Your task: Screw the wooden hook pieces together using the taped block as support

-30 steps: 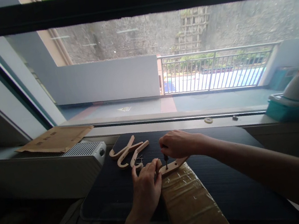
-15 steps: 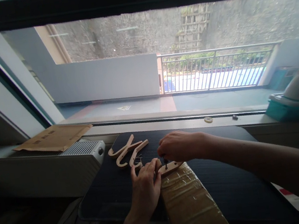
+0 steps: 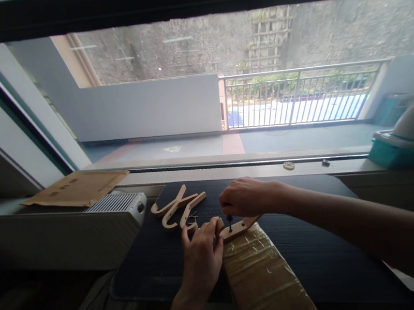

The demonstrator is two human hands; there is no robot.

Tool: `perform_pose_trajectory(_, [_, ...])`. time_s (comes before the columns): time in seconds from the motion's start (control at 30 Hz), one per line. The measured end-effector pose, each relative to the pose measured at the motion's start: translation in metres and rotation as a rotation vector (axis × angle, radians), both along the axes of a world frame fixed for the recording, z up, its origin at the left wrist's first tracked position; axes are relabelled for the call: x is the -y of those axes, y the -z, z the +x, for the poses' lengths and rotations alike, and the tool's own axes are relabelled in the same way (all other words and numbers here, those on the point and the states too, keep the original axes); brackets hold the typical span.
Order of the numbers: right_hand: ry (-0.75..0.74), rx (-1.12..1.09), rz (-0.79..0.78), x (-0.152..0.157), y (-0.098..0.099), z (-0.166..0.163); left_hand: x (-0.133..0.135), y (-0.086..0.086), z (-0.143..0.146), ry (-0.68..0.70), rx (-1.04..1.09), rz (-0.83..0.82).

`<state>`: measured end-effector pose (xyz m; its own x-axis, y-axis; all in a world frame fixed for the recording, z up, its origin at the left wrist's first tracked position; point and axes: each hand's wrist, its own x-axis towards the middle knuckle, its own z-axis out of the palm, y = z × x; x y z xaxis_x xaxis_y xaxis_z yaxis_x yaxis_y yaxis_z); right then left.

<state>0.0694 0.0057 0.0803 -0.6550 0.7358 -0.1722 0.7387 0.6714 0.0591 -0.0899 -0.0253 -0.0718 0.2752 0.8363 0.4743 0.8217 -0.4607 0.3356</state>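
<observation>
My right hand (image 3: 245, 197) is closed round what looks like a screwdriver (image 3: 229, 220), mostly hidden in the fist. The shaft points down at a hole in a pale wooden hook piece (image 3: 238, 228). This piece rests on the far end of a long cardboard box (image 3: 267, 276) wrapped in clear tape. My left hand (image 3: 203, 255) grips the near end of the wooden piece and presses it against the box; its fingertips are partly hidden. Left of it lie several more wooden hooks (image 3: 189, 211), with a few small screws (image 3: 194, 217) beside them.
The work stands on a dark table (image 3: 150, 269). A radiator (image 3: 114, 203) with a brown envelope (image 3: 79, 189) on it is at the left. On the window sill are a roll of tape (image 3: 288, 165), a small dark object (image 3: 325, 163) and a teal box (image 3: 395, 151).
The right fist has turned slightly about the screwdriver and more of the shaft shows. The left hand stays in place; the view has shifted a little.
</observation>
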Motion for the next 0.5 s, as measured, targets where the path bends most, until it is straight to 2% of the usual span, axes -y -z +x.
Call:
perform_pose_trajectory(0.3, [-0.201, 0.066, 0.017, 0.007, 0.001, -0.002, 0.000, -0.001, 0.000, 0.006, -0.002, 0.004])
perform_pose_trajectory(0.5, [-0.171, 0.037, -0.015, -0.005, 0.003, -0.004, 0.000, 0.000, 0.000, 0.011, -0.001, 0.006])
